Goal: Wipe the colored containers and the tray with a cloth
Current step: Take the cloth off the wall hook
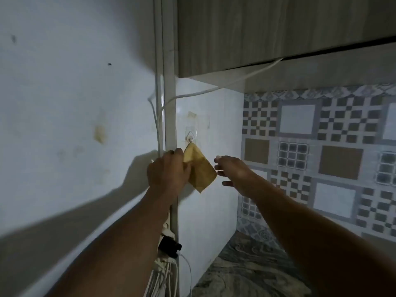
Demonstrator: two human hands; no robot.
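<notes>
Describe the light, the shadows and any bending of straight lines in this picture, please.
Head view: dim overall, and a broad dark arm shadow falls on the white wall; head view: the wide lens bows the cabinet edge; head view: the cloth in the left hand looks fairly sharp, while the counter is murky.
</notes>
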